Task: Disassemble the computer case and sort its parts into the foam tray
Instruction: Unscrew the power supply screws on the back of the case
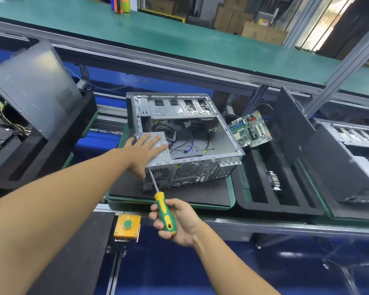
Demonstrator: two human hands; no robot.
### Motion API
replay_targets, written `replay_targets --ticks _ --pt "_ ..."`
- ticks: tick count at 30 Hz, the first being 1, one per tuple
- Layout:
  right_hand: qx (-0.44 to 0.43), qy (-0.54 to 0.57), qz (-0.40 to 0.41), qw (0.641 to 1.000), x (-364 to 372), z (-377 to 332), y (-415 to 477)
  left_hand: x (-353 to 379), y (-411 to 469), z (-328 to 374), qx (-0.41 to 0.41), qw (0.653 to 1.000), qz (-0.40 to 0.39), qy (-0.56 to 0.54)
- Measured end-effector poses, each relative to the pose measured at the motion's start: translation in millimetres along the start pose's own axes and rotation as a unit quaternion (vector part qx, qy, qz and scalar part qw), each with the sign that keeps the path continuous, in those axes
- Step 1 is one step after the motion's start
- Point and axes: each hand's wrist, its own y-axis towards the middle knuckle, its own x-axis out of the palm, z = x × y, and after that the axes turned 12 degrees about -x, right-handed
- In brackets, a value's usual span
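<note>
An open grey computer case [219, 128] lies on its side on a black mat in a green tray [231, 194]. Loose cables lie inside it. My left hand [144, 149] rests flat, fingers straight, on the silver power supply [161, 155] in the case's near left corner. My right hand [179, 222] grips a green and yellow screwdriver [164, 211], whose tip touches the case's rear panel at its left edge. A green motherboard [250, 129] leans in the black foam tray [262, 182] to the right of the case. A small finned part [274, 179] stands in one of that tray's slots.
Another foam tray [15, 162] with a side panel, cables and a drive stands at the left. A second case [354, 141] lies far right behind a dark panel [290, 124]. A yellow box with a green button [127, 226] sits on the near rail.
</note>
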Motion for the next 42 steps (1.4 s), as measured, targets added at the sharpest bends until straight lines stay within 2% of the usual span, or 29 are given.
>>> replay_targets --ticks 3,7,11,15,17,19,21,23,26,29,33,38,42 --pt "-0.020 -0.003 -0.002 1.000 0 4 -4 0 1 1 -0.001 1.000 -0.001 0.002" --pt "-0.006 -0.086 0.009 0.996 -3 9 -9 0 1 1 0.000 1.000 0.001 0.001" --pt "0.015 -0.047 -0.002 0.999 0 5 -7 1 1 0 -0.001 1.000 0.003 0.003" --pt "0.009 -0.065 0.000 0.998 6 6 -6 2 2 0 0.000 1.000 0.005 -0.004" --pt "-0.032 -0.121 0.022 0.992 10 11 -6 3 2 0 0.001 1.000 0.006 -0.008" --pt "-0.094 -0.224 0.076 0.967 14 17 -6 4 3 0 0.001 1.000 0.007 -0.009" --pt "-0.129 -0.277 0.123 0.944 15 24 -5 4 3 0 0.000 1.000 0.008 -0.007" --pt "-0.124 -0.247 0.131 0.952 16 27 -5 4 3 0 -0.001 1.000 0.012 -0.007" --pt "-0.073 -0.156 0.131 0.976 20 21 -5 4 3 1 -0.001 1.000 0.015 -0.008" --pt "-0.041 -0.089 0.108 0.989 20 10 -4 5 4 0 -0.001 1.000 0.015 -0.010" --pt "-0.070 -0.101 0.104 0.987 19 11 -6 5 4 0 -0.002 1.000 0.018 -0.003" --pt "-0.120 -0.218 0.143 0.958 19 17 -7 5 3 1 -0.004 1.000 0.016 -0.002" --pt "-0.088 -0.169 0.146 0.971 22 14 -8 4 1 2 -0.003 1.000 0.018 -0.004"
